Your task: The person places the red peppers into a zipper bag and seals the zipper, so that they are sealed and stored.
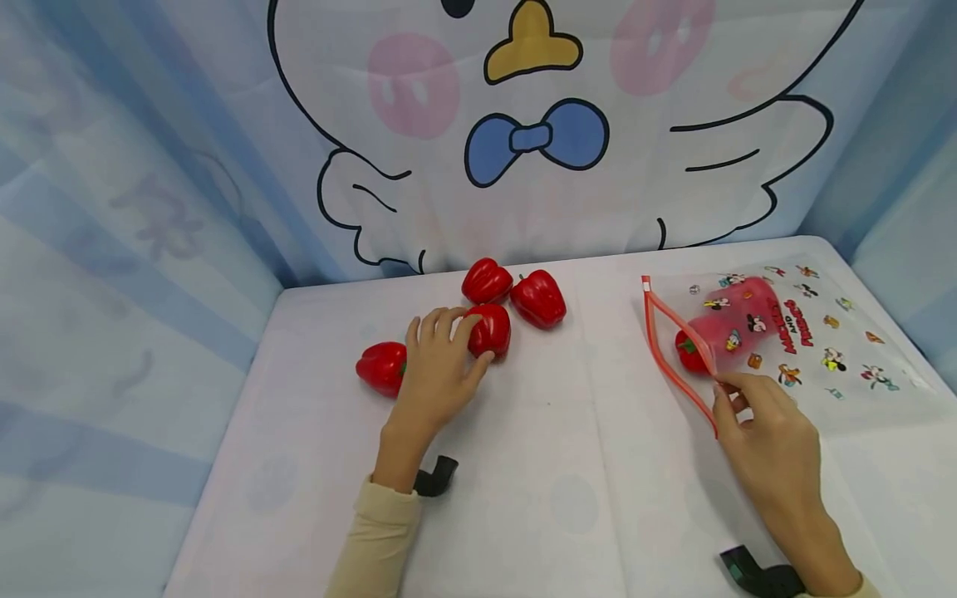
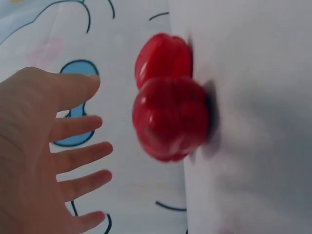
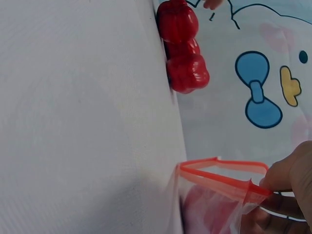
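My left hand [image 1: 439, 365] is over the table beside a red bell pepper [image 1: 491, 331], its fingers spread and apart from it in the left wrist view. Behind that pepper sit a second red bell pepper [image 1: 487, 281] and a third [image 1: 538, 299]. Another bell pepper [image 1: 380, 369] lies left of the hand, partly covered by it. On the right, my right hand [image 1: 773, 440] pinches the orange-red rim of a clear zip bag [image 1: 845, 332] between thumb and fingers, and the bag's mouth gapes. Red bell pepper shapes [image 1: 748, 311] show inside the bag.
A white cloth covers the table [image 1: 538, 482]. A printed curtain [image 1: 523, 208] with a cartoon figure hangs at the table's back edge, and blue striped cloth [image 1: 134, 332] hangs at the left. Black straps [image 1: 758, 575] are at the wrists.
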`<state>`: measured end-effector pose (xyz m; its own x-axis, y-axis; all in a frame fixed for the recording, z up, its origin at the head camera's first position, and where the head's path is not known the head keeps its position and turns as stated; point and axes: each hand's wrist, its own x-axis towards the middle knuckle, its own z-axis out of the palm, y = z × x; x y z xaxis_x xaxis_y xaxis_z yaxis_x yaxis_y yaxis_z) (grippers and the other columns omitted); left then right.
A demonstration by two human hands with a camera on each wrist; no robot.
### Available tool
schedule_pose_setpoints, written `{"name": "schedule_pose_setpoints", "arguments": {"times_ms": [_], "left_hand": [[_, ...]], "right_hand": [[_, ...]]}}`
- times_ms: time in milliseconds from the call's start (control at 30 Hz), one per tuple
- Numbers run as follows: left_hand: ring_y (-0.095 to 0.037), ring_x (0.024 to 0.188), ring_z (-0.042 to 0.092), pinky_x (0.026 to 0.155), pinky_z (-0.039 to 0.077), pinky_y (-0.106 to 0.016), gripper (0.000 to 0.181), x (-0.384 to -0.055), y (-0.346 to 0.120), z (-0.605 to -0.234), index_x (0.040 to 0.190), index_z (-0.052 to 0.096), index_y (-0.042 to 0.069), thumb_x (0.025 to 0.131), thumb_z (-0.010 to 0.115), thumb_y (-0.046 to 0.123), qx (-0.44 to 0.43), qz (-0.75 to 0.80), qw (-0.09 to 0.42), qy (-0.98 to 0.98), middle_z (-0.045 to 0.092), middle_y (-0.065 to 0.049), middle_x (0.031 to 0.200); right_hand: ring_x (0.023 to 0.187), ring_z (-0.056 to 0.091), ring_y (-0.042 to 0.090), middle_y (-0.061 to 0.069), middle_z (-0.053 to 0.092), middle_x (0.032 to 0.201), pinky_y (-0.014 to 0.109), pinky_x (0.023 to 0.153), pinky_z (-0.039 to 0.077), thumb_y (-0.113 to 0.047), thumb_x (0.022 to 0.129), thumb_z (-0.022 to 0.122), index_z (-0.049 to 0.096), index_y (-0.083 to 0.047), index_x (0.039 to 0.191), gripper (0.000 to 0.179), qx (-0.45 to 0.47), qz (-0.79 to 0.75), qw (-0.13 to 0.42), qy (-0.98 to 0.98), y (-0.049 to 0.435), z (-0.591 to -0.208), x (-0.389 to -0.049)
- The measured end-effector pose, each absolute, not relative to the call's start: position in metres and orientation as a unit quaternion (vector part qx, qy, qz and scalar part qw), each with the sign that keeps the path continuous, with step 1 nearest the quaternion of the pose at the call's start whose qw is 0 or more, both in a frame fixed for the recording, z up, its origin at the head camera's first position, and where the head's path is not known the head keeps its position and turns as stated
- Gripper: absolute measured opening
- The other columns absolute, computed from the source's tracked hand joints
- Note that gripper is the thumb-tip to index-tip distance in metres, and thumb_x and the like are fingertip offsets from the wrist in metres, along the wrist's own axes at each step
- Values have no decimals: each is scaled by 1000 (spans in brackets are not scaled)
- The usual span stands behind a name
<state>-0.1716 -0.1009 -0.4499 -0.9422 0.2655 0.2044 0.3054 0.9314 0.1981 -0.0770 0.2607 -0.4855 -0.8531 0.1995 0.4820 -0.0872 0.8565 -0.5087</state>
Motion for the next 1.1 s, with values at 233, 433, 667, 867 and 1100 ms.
{"name": "schedule_pose_setpoints", "arguments": {"times_ms": [233,433,667,867,1100], "left_hand": [[-32,151,33,125,27,-64,71,-177,-140,-437,151,49,21,90,78,39,-167,-151,10,-974,46,-7,157],[-36,154,29,125,23,-67,71,-180,-169,-429,153,48,19,91,77,36,-148,-185,-27,-971,45,-11,159],[-39,154,28,116,40,-69,77,-185,-207,-431,156,44,18,89,80,29,-107,-260,-76,-957,38,-13,165],[-43,155,25,115,39,-70,81,-184,-241,-440,159,39,18,90,80,26,-92,-337,-128,-928,31,-17,167],[-44,153,31,123,26,-69,78,-183,-270,-455,159,40,15,92,79,24,-108,-411,-146,-893,35,-17,167]], "right_hand": [[82,63,31,22,72,103,-8,73,24,-4,88,81,71,1,121,34,-36,262,264,-927,260,-486,-76],[82,62,30,21,71,102,-7,72,25,-4,88,81,71,1,121,35,-38,261,262,-928,260,-486,-77],[82,63,32,23,72,104,-8,71,25,-4,88,80,71,2,121,34,-37,266,266,-926,262,-486,-77],[82,63,32,22,72,103,-8,71,26,-3,88,80,72,1,120,34,-35,268,266,-926,263,-486,-76],[83,64,31,22,72,105,-8,75,25,-4,88,81,71,1,121,35,-33,268,267,-925,263,-486,-77]]}}
